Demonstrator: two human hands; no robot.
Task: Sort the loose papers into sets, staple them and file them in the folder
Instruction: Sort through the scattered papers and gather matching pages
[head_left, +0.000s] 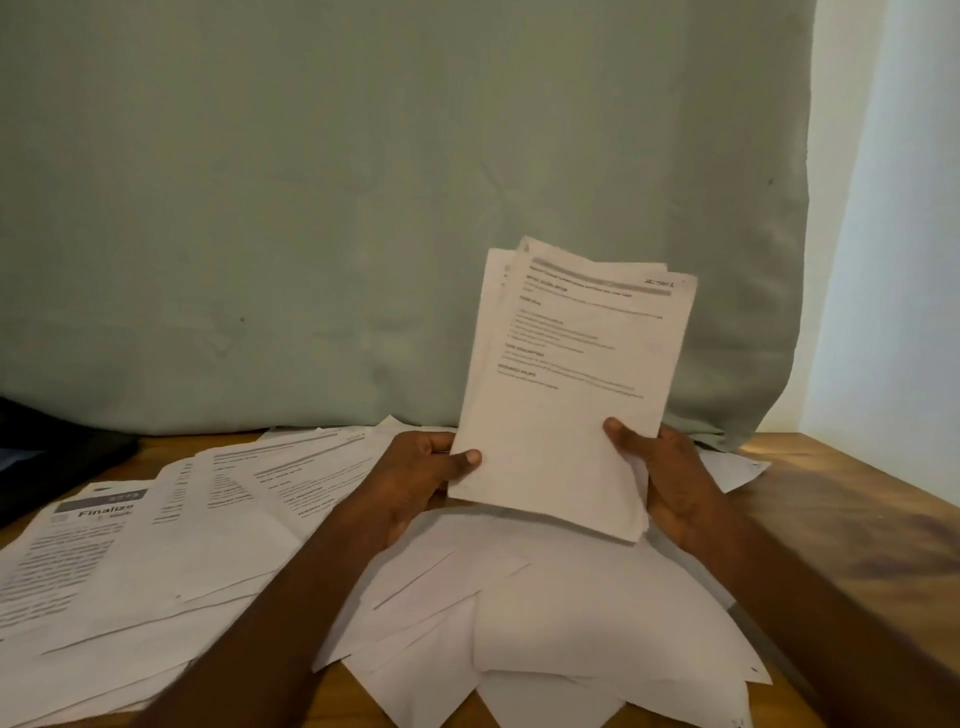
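Gripping a stack (566, 395) upright above the worktop (841, 514): left hand (415, 483) pinching its lower left edge, right hand (670, 483) its lower right. Loose papers (208, 545) fanned beneath and left of the stack.

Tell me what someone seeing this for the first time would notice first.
First, the sheaf of papers held upright at centre right, the left hand gripping its lower left edge and the right hand its lower right. Next, the loose sheets spread over the wooden table beneath, printed ones fanned out on the left. A pale green cloth fills the background.
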